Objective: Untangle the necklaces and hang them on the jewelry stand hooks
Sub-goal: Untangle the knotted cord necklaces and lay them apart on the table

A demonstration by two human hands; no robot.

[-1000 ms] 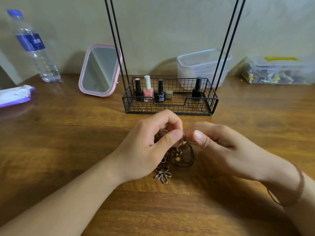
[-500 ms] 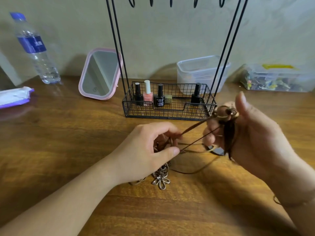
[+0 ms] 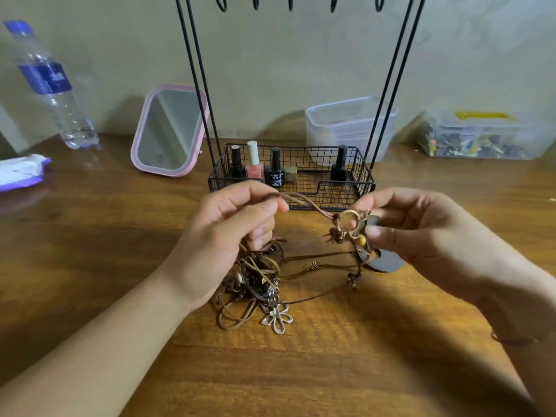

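Observation:
A tangle of brown cord necklaces (image 3: 255,281) lies on the wooden table (image 3: 90,251), with a metal flower pendant (image 3: 276,319) at its front. My left hand (image 3: 222,236) pinches a brown cord (image 3: 304,200) between thumb and forefinger. That cord runs right to a brass ring pendant (image 3: 350,219), which my right hand (image 3: 421,233) pinches together with a dark disc piece. Both hands hover above the table in front of the black wire jewelry stand (image 3: 291,176). Its hooks (image 3: 290,3) show at the top edge and carry nothing.
The stand's basket holds several nail polish bottles (image 3: 254,162). A pink-framed mirror (image 3: 168,130) leans at the left, with a water bottle (image 3: 51,85) and a wipes pack (image 3: 21,171) further left. Two clear plastic boxes (image 3: 349,124) (image 3: 484,135) stand against the wall at the right.
My left hand has risen off the tangle and now pinches the cord higher. My right hand turned and came down a little with the ring pendant. More loose cord lies spread on the table.

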